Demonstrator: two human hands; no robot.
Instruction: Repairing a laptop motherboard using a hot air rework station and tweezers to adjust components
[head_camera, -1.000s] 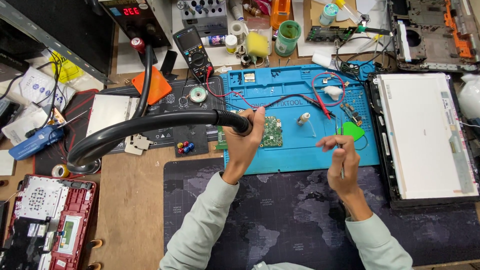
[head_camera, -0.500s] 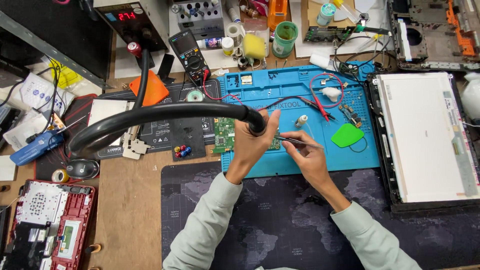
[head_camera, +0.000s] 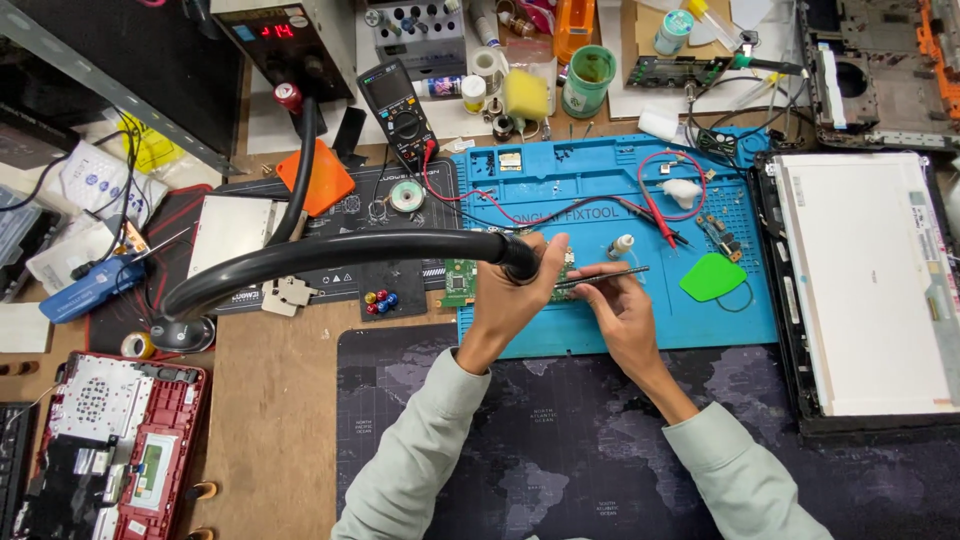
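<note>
Your two pale-sleeved forearms are crossing a dark map-printed mat (head_camera: 560, 470) at six o'clock and reaching onto the blue repair mat (head_camera: 600, 190).

Your left hand (head_camera: 515, 295) is gripping the nozzle end of a thick black hose (head_camera: 330, 255); its fingers are wrapped tight around the hose tip. The hose is running off toward nine o'clock, then curving up to a unit with a red display (head_camera: 275, 35) at eleven o'clock.

Your right hand (head_camera: 615, 305) is pinching a slim pair of dark tweezers (head_camera: 600, 277), its fingers closed on the handle. The tweezers are lying almost level, their tip pointing toward nine o'clock at the hose nozzle.

A small green circuit board (head_camera: 458, 282) is lying on the near-left edge of the blue repair mat, just beside your left hand at its nine o'clock, partly hidden by the hose. Whether the tweezer tip is touching the board cannot be told.

A small white bottle (head_camera: 622, 244) is standing just beyond your right hand at twelve o'clock. A green plastic pick (head_camera: 712, 277) is lying at three o'clock from that hand. Red probe leads (head_camera: 665, 205) are looping across the blue mat farther out.

A multimeter (head_camera: 398, 100) is resting at eleven o'clock beyond the mat. A bare display panel (head_camera: 860, 280) is lying on the desk at three o'clock. An opened red laptop chassis (head_camera: 110, 440) is sitting at eight o'clock.
</note>
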